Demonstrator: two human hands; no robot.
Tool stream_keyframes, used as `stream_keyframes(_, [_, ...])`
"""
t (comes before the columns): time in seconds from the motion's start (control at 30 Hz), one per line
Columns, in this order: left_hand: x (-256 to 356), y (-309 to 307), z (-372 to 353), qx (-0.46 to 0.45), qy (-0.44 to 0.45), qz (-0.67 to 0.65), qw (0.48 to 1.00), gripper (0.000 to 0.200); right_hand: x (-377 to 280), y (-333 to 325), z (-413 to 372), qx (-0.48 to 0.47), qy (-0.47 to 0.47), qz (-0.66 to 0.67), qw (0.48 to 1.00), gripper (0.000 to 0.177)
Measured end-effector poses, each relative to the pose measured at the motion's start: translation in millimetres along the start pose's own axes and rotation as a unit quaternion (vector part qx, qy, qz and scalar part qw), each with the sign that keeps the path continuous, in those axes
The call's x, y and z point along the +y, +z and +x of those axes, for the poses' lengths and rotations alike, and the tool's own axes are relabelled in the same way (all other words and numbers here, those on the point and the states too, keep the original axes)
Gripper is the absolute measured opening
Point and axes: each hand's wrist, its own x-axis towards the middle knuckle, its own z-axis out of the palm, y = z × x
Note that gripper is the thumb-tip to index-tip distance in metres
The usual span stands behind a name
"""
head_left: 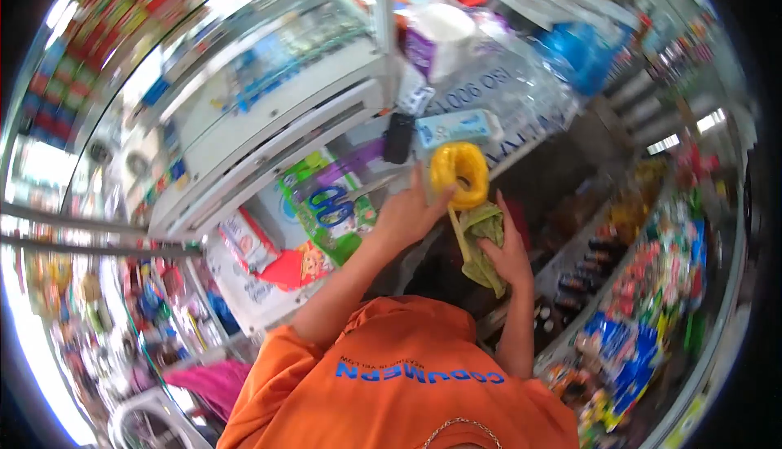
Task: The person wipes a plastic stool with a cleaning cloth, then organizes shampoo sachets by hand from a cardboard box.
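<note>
My left hand [407,214] is at a thick yellow ring-shaped roll [444,168], its thumb against the lower left side and its index finger pointing up beside it. Some of its fingers are hidden. From the bottom of the roll a yellowish strip hangs down. My right hand [511,255] is closed on a crumpled olive-green cloth [482,233] just below the roll. Left of my left hand, blue-handled scissors [330,204] lie on a green and purple packet [322,173].
A light-blue packet [456,129] and a dark phone-like object [399,138] lie beyond the roll. Red-and-white packets [247,241] sit at the counter's left. A glass display case [269,82] stands behind. Shelves of bagged goods [623,359] line the right, with a blue plastic bag [582,54] farther back.
</note>
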Motion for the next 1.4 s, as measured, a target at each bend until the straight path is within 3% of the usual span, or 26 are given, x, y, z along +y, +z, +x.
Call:
stream_keyframes(0.03, [-3,7,6,-0.004,0.063,0.063,0.996,0.073,4,-2,11,-0.019,-0.023,0.023,0.999,0.089])
stream_keyframes(0.1, [4,18,10,0.001,0.102,0.126,0.987,0.077,9,-5,26,-0.055,-0.039,0.057,0.996,0.088])
stream_keyframes(0.17, [16,27,10,0.072,-0.066,-0.087,0.991,0.080,7,-7,32,-0.086,-0.073,0.030,0.993,0.088])
stream_keyframes(0.23, [22,12,0,0.079,-0.052,-0.129,0.987,0.081,-4,-9,29,-0.102,-0.105,0.004,0.989,0.088])
stream_keyframes(0.3, [23,1,-15,0.078,-0.028,-0.214,0.973,0.083,-25,-9,14,-0.094,-0.106,0.083,0.986,0.089])
stream_keyframes(0.43, [35,-47,-69,0.101,-0.075,-0.320,0.939,0.081,-64,3,-9,-0.112,-0.187,0.100,0.971,0.088])
stream_keyframes(0.53, [4,-56,-109,0.193,-0.075,-0.345,0.915,0.073,-94,36,-20,-0.180,-0.190,0.134,0.956,0.087])
stream_keyframes(0.57, [-4,-68,-128,0.166,-0.117,-0.425,0.882,0.075,-103,47,-20,-0.205,-0.207,0.100,0.951,0.087])
stream_keyframes(0.6, [-15,-77,-147,0.205,-0.122,-0.395,0.887,0.069,-112,62,-21,-0.211,-0.210,0.096,0.950,0.087])
stream_keyframes(0.73, [-75,-98,-225,0.251,-0.193,-0.495,0.809,0.059,-162,131,-32,-0.300,-0.220,0.055,0.926,0.089])
stream_keyframes(0.8, [-95,-109,-262,0.329,-0.189,-0.510,0.772,0.049,-180,160,-40,-0.356,-0.200,0.014,0.913,0.091])
stream_keyframes(0.83, [-109,-113,-280,0.346,-0.202,-0.500,0.767,0.048,-185,174,-41,-0.341,-0.250,-0.016,0.906,0.093])
stream_keyframes(0.93, [-148,-119,-327,0.386,-0.255,-0.454,0.761,0.045,-210,204,-51,-0.345,-0.243,-0.059,0.905,0.095])
stream_keyframes(0.97, [-159,-121,-336,0.400,-0.263,-0.441,0.759,0.044,-207,218,-52,-0.317,-0.286,-0.058,0.902,0.094])
stream_keyframes(1.07, [-193,-126,-354,0.366,-0.309,-0.387,0.788,0.048,-218,240,-61,-0.327,-0.267,-0.080,0.903,0.092])
stream_keyframes(1.17, [-214,-127,-351,0.318,-0.344,-0.333,0.818,0.053,-216,260,-67,-0.297,-0.305,-0.084,0.901,0.092])
stream_keyframes(1.27, [-239,-120,-344,0.311,-0.318,-0.311,0.840,0.057,-217,268,-73,-0.254,-0.333,-0.077,0.905,0.093])
stream_keyframes(1.33, [-226,-137,-341,0.300,-0.287,-0.304,0.857,0.060,-213,268,-73,-0.273,-0.301,-0.117,0.906,0.093])
stream_keyframes(1.4, [-223,-144,-341,0.291,-0.300,-0.383,0.824,0.064,-211,267,-72,-0.237,-0.289,-0.129,0.919,0.093])
